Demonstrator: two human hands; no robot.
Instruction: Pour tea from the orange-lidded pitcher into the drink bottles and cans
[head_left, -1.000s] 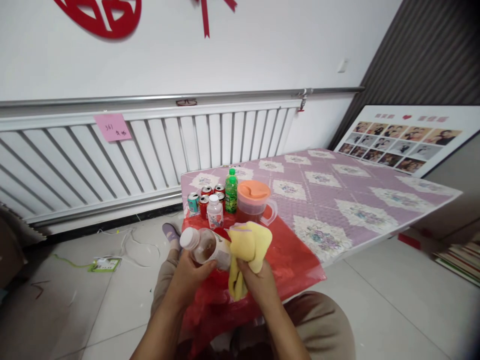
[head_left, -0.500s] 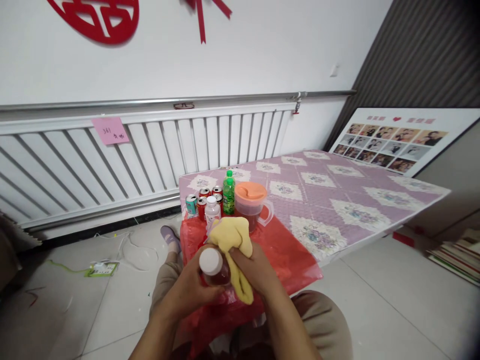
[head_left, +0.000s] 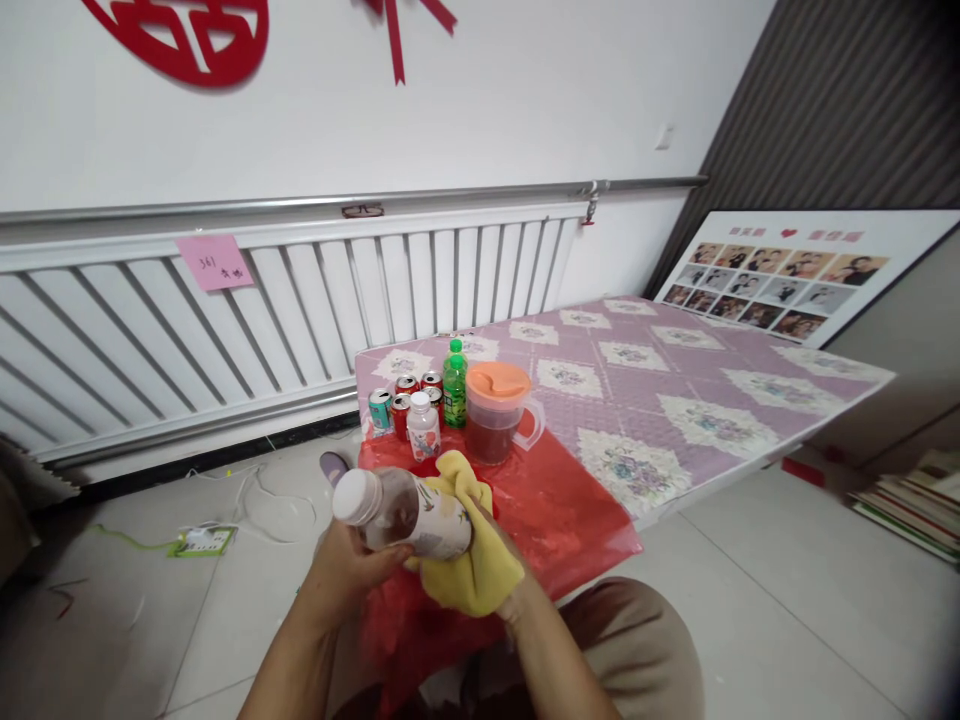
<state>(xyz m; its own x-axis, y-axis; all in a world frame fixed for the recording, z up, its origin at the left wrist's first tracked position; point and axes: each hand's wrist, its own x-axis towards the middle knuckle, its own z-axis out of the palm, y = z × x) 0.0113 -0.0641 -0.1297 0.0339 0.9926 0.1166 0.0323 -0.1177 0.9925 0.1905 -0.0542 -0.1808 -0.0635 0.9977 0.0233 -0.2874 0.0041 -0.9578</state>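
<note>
**Capped bottle [head_left: 412, 512] held crosswise between two hands, in front of the lidded pitcher [head_left: 495, 425]**

The capped bottle lay nearer the person than the pitcher and to its left, above the red plastic sheet [head_left: 559, 500]. Its long axis ran roughly crosswise, with the white cap [head_left: 356, 496] at the left end, farther from the pitcher, and the base at the right. The left hand [head_left: 341, 568] was nearer the cap, curled around the bottle's upper part with the thumb along the near side. The right hand [head_left: 504, 536], closer to the pitcher, gripped the yellow cloth [head_left: 476, 572] against the base; fabric hid much of it, so the exact finger spread could not be told. Both forearms converged from the near side, below the pitcher.
</note>
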